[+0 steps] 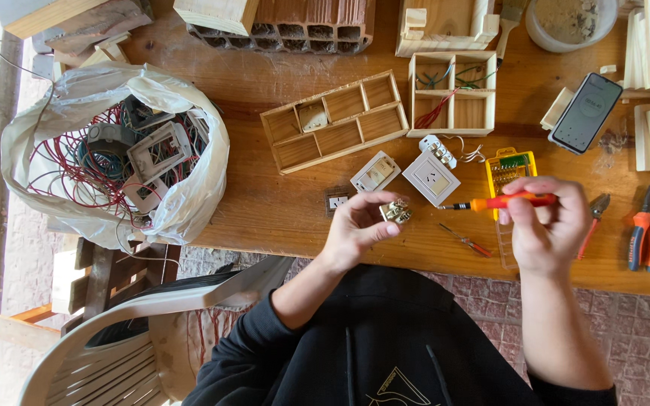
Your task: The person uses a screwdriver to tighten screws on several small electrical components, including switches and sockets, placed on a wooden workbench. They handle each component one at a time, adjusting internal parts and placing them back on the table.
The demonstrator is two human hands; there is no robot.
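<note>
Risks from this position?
1. The left hand pinches the small metal part by fingertips alone; the orange screwdriver in the right hand may slip into fingers.
2. The part is held over the wooden table edge; a loosened screw might fall to the floor.

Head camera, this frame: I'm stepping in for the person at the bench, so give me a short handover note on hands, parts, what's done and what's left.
Left hand: pinches a small metal-and-white switch module above the table edge.
Right hand: grips an orange precision screwdriver, tip aimed at the module, not quite touching.
Nearby: two white wall plates, bit case, spare small screwdriver, pliers, a wooden divider tray holding one part, bag of wires and plates.
Done: module is out of any plate.
Left: apparently the module's screws; their state is too small to tell.
</note>
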